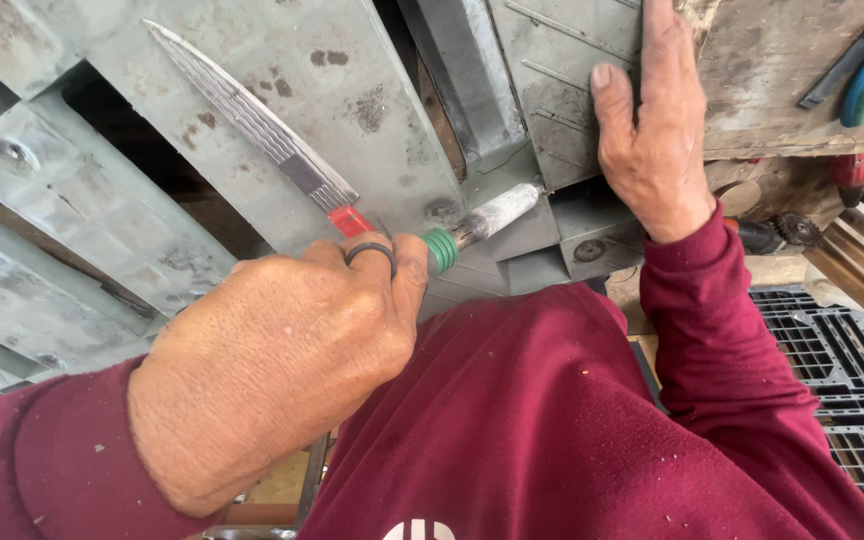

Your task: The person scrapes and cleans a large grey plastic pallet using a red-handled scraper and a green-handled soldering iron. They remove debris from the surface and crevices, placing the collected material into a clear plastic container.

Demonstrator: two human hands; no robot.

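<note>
Left hand (272, 370) has its grip closed round a green-collared tool (482, 225) with a whitish, dusty tip, plus what looks like a red-handled flat file (252, 125) sticking up out of the same fist. Tool tip touches the grey metal frame (352, 90) at a joint near the frame's lower edge. Right hand (652, 120) lies flat, fingers spread, pressed on a grey panel (552, 70) beside the joint, pinching nothing.

Step in hand, as I judge it: working the joint with the tip while the other hand steadies the piece. Next move calls for a steady tip angle and firm bracing.

Count: two hands, one green-collared tool, one file, one ring (370, 252), one black plastic crate (832, 360) at right.
</note>
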